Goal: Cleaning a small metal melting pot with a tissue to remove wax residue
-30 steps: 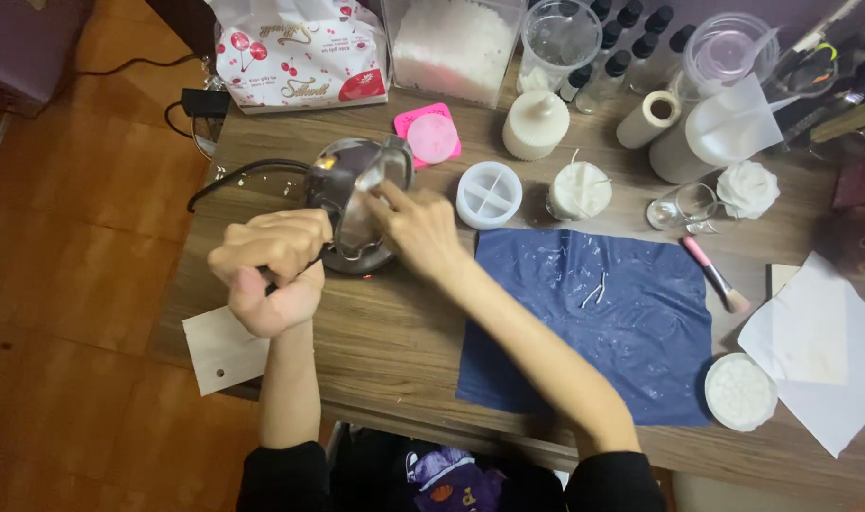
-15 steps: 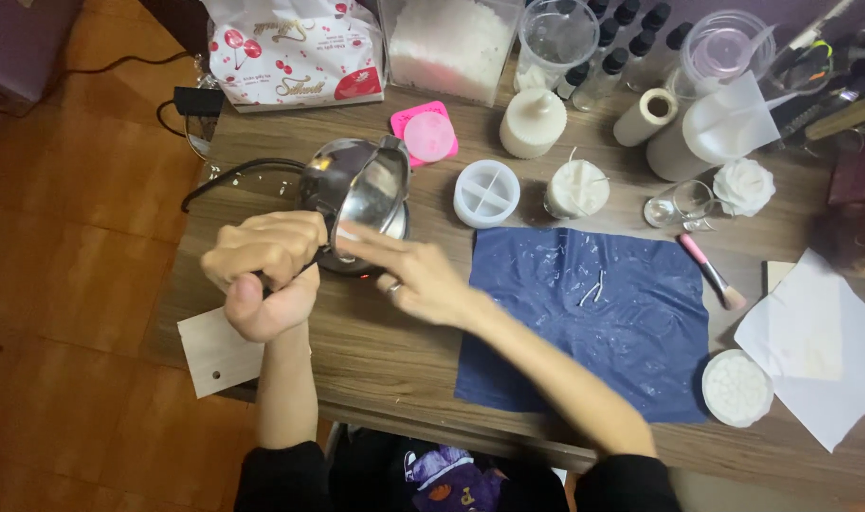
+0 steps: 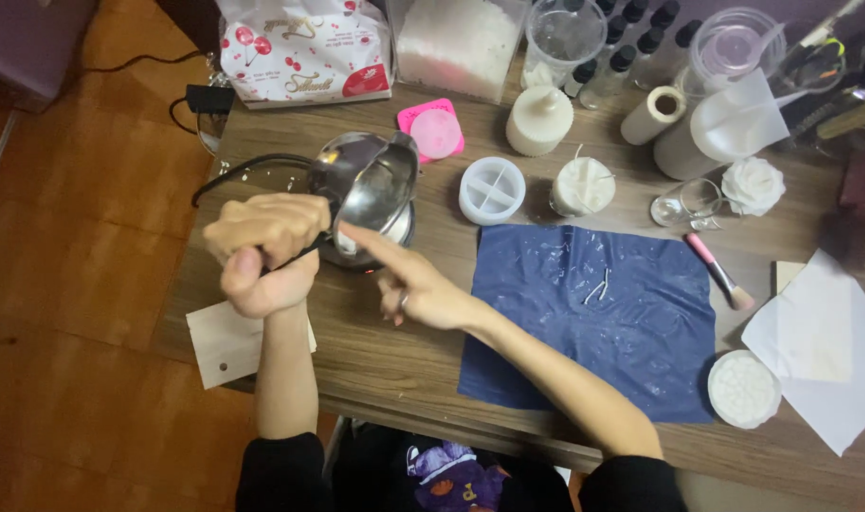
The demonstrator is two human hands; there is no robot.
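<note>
My left hand (image 3: 262,248) grips the handle of a small steel pot (image 3: 371,185) and holds it tilted over a round hot plate (image 3: 364,248), of which only an edge shows. A black cord (image 3: 243,171) runs off to the left. My right hand (image 3: 409,284) hovers just in front of the pot with its index finger stretched out, the fingertip at the pot's lower rim; it holds nothing. To the right, a blue cloth (image 3: 593,322) lies flat with two short wick pieces (image 3: 598,289) on it.
Behind the pot are a pink round mould (image 3: 434,131), a white divided mould (image 3: 491,190), a white candle with wick (image 3: 582,185), a printed bag (image 3: 304,52), a tub of white flakes (image 3: 456,38), bottles and cups. A pink brush (image 3: 719,273), paper sheets (image 3: 826,346) and a white disc (image 3: 743,389) lie right.
My right hand has come out of the pot and dropped toward me, one finger now pointing at the pot's rim. The left hand keeps the pot tilted.
</note>
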